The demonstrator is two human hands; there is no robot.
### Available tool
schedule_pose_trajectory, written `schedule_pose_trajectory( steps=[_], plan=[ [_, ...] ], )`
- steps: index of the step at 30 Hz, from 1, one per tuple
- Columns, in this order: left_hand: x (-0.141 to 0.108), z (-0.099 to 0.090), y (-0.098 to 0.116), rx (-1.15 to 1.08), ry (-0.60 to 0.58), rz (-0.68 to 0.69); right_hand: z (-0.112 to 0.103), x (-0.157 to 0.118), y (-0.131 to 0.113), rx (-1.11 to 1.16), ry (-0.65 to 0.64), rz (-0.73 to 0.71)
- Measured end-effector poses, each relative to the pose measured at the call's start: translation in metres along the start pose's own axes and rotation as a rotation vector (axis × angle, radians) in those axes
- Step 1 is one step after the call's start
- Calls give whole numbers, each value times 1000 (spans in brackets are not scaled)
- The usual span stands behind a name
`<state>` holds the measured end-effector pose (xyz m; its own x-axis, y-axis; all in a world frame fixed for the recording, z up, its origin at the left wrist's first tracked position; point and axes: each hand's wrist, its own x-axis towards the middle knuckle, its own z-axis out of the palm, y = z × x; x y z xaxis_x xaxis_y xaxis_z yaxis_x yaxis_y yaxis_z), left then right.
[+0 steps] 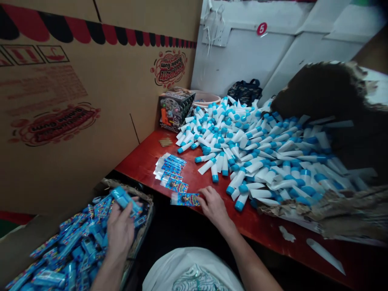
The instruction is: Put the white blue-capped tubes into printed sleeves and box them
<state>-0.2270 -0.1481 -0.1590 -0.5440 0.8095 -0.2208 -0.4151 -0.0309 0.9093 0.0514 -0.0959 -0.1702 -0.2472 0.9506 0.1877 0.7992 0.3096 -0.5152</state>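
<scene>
The left hand point(121, 222) is holding a blue packet point(123, 197) over a carton point(142, 232) of similar packets point(87, 244) — fingers curling around it. At the desk point(194, 171), the right hand point(214, 205) is touching a printed sleeve's point(186, 199) end, fingers nearly together — whether pinching, I cannot tell. Blue-capped tubes point(239, 178) are lying heaped beyond.

Red table point(142, 159) heaped with white, blue-capped tubes point(238, 180).
They spread across the middle and right; flat printed sleeves point(171, 169) lie at left, a patterned box point(178, 107) behind them, a white scrap point(286, 234) near the front edge.
</scene>
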Motion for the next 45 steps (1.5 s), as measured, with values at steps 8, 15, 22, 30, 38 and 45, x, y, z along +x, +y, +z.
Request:
schedule_pose_trajectory(
  steps=[8,15,22,30,38,45],
  plan=[
    [5,-57,-10,668,275,334,32,7,-1,-303,70,-58],
    [-49,65,-43,315,-391,-58,17,9,21,175,223,68],
    [-50,141,-77,154,-655,-417,-2,2,39,263,387,91],
    [-39,174,-94,43,-645,-369,-12,3,38,543,337,199],
    [-27,178,-90,-40,-653,-332,-3,21,45,887,189,342],
    [-6,174,-81,-62,-705,-346,-16,37,43,1000,71,321]
  ],
)
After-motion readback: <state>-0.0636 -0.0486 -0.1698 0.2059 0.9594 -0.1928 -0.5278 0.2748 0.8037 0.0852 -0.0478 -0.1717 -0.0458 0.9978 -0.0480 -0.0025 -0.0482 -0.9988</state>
